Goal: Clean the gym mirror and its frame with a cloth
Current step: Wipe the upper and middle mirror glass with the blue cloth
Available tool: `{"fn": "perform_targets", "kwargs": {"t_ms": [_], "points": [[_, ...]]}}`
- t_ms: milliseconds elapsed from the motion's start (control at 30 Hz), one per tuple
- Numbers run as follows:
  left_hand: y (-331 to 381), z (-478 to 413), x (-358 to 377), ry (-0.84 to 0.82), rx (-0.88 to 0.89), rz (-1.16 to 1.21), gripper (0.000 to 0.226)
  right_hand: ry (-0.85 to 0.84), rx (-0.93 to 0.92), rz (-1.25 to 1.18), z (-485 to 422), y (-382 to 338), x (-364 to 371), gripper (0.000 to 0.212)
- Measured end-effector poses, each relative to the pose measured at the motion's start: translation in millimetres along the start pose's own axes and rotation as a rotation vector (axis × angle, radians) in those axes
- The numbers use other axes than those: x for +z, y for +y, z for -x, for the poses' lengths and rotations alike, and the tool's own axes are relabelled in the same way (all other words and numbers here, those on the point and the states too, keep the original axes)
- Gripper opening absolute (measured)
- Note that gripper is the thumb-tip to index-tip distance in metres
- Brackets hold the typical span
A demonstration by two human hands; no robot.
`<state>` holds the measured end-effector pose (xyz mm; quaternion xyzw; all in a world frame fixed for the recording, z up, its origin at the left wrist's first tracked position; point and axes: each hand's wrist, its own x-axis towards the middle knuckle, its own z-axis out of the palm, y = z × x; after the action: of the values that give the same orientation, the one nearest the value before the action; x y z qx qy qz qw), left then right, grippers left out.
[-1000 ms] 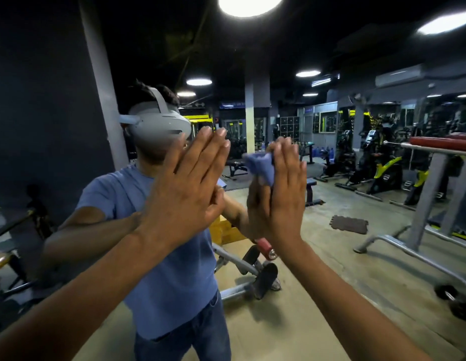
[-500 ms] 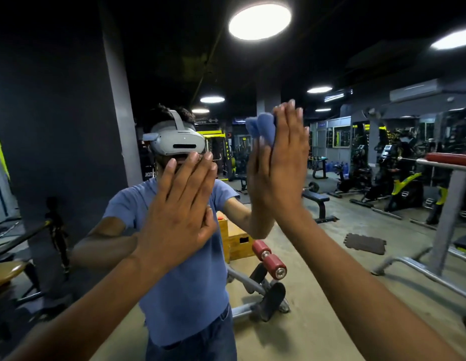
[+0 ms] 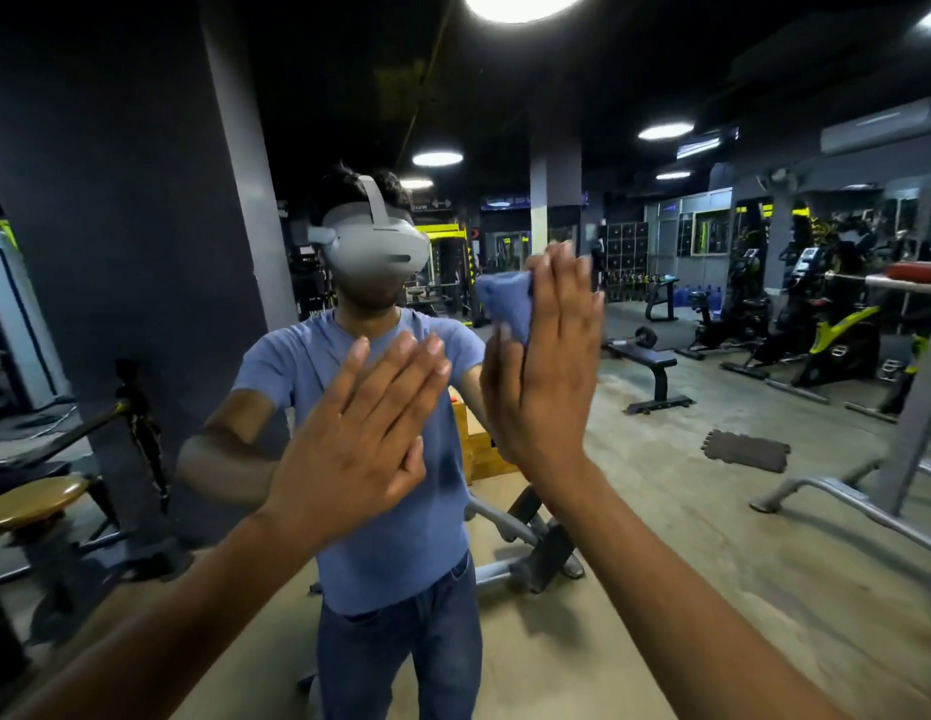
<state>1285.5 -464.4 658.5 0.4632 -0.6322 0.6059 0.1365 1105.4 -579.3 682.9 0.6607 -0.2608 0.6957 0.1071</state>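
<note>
Crumpled blue cloth (image 3: 505, 304) sits flat against the large wall mirror (image 3: 712, 511), just right of centre at about head height, pinned there by the right hand (image 3: 549, 376). Right hand's fingers are straight and together, pointing up, palm pressing the cloth onto the glass; the cloth bunches out past the hand's left edge, so only part of it shows. Flat palm likely spreads pressure for wiping, judging by the pose. Left hand (image 3: 364, 444) is just left of and lower than the right one, fingers straight and slightly fanned, palm flat on bare glass with no cloth under it, probably bracing the body while the other hand wipes. Both forearms reach in from the near bottom corners. The mirror fills almost the whole view, so most of what shows is reflection: the person in a blue T-shirt (image 3: 385, 459) and jeans wearing a grey headset (image 3: 372, 249), hands meeting their own reflections. Mirror frame is not clearly identifiable here; a pale vertical strip (image 3: 245, 163) at upper left may be a pillar edge, cannot tell. Reflected further out: black flat bench (image 3: 645, 363) at right, round ceiling lights (image 3: 525, 2), exercise bikes (image 3: 837, 335) far right, brown round stool (image 3: 29, 504) at left.
</note>
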Motion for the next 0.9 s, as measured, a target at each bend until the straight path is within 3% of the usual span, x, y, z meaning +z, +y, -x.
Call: {"fn": "perform_targets", "kwargs": {"t_ms": [167,233,400,467,600,700,767,900], "points": [[33,30,6,-0.040,0.028,0.055,0.065,-0.295,-0.213,0.003,156,25,-10,0.065],[40,37,7,-0.054,0.025,0.046,0.067,-0.285,-0.184,0.008,170,38,-16,0.064],[45,43,9,-0.046,-0.002,0.008,0.069,-0.021,0.214,-0.074,113,23,-7,0.064],[50,45,10,-0.045,-0.018,0.031,0.068,-0.038,0.196,-0.095,125,9,-1,0.062],[55,54,12,-0.055,0.042,0.057,0.063,-0.257,0.013,-0.066,216,14,-2,0.080],[55,61,13,-0.050,0.105,0.055,0.061,-0.331,0.007,-0.019,267,33,-13,0.065],[56,64,14,-0.048,0.120,0.066,0.059,-0.255,0.152,0.000,269,37,-14,0.058],[57,70,16,-0.068,0.161,0.049,0.059,0.077,0.670,-0.125,214,22,6,0.065]]}}
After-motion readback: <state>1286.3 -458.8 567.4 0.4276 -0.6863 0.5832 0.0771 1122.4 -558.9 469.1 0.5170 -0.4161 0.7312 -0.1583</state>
